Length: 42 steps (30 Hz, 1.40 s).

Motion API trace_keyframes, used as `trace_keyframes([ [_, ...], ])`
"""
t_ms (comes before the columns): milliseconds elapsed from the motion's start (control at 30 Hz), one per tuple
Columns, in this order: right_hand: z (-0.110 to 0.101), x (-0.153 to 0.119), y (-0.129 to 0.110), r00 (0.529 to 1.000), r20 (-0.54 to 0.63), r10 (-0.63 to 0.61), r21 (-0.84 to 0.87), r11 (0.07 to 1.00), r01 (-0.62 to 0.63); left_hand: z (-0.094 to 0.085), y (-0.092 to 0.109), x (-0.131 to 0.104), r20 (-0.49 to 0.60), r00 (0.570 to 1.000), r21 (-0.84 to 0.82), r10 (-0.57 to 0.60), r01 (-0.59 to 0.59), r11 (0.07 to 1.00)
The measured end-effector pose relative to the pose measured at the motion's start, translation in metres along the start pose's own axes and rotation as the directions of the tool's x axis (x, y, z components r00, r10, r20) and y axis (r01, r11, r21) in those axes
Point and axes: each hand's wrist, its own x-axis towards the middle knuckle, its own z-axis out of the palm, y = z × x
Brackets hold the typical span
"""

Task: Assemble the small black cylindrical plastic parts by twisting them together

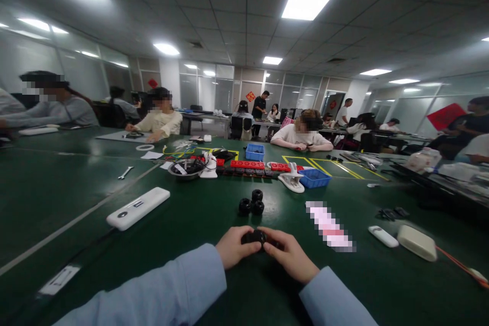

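Low over the green table, both my hands meet around a small black wheel-like part [259, 237]. My left hand [236, 246] grips it from the left between thumb and fingers. From the other side my right hand [286, 252] pinches it, thumb toward me. Fingers cover much of the part, so its full shape is hidden. Just beyond my fingertips, three round black wheel-like pieces [252, 204] sit close together on the table, and neither hand touches them.
A white power strip [139, 209] lies left, a wrench [126, 172] beyond it. Farther back are a bowl of dark parts [187, 175], red strips [247, 164] and blue baskets [314, 179]. A beige case [416, 242] lies right. Co-workers sit across the table.
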Motion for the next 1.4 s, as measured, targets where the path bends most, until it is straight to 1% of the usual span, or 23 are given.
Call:
trace_keyframes([
  [100,0.0,0.0,0.002,1.0,0.01,0.016,0.055,0.998,-0.017,-0.001,0.003,-0.001,-0.03,0.999,-0.002,-0.013,0.013,1.0],
  [233,0.0,0.003,0.004,0.996,-0.061,0.057,0.101,0.994,-0.051,-0.001,0.007,-0.003,-0.067,0.996,0.0,-0.053,0.053,0.999],
  [333,0.001,0.004,0.006,0.992,-0.089,0.084,0.076,0.994,-0.077,-0.001,0.012,-0.005,-0.077,0.995,0.037,-0.062,0.065,0.997],
  [500,0.003,0.002,0.001,0.995,-0.059,0.08,0.019,0.997,-0.079,-0.002,0.02,-0.009,-0.089,0.992,0.177,-0.087,0.102,0.979],
  [633,0.004,0.002,0.0,0.995,-0.042,0.095,0.002,0.995,-0.095,-0.003,0.023,-0.01,-0.08,0.991,0.223,-0.103,0.118,0.968],
  [800,0.005,0.003,0.002,0.996,-0.03,0.086,-0.015,0.996,-0.087,-0.004,0.017,-0.008,-0.019,0.998,0.195,-0.057,0.06,0.979],
  [933,0.004,0.002,0.0,0.997,-0.035,0.068,-0.031,0.997,-0.069,-0.004,0.012,-0.006,-0.017,0.999,0.171,-0.047,0.049,0.984],
  [1100,0.004,-0.001,-0.007,0.998,-0.035,0.061,-0.066,0.996,-0.063,-0.005,0.008,-0.004,-0.001,1.0,0.076,-0.016,0.016,0.997],
  [1200,0.002,-0.002,-0.008,0.998,-0.057,0.037,-0.036,0.999,-0.039,-0.004,0.012,-0.005,-0.004,1.0,0.056,-0.011,0.012,0.998],
  [1267,0.001,-0.001,-0.007,0.995,-0.098,0.023,-0.006,1.0,-0.023,-0.005,0.018,-0.007,-0.016,0.999,0.082,-0.034,0.035,0.996],
  [1333,-0.001,-0.001,-0.006,0.989,-0.141,0.04,-0.032,0.998,-0.045,-0.006,0.024,-0.009,-0.042,0.998,0.108,-0.038,0.042,0.993],
  [1400,-0.001,-0.001,-0.005,0.988,-0.136,0.071,-0.059,0.995,-0.079,-0.007,0.03,-0.01,-0.062,0.998,0.125,-0.031,0.038,0.991],
])
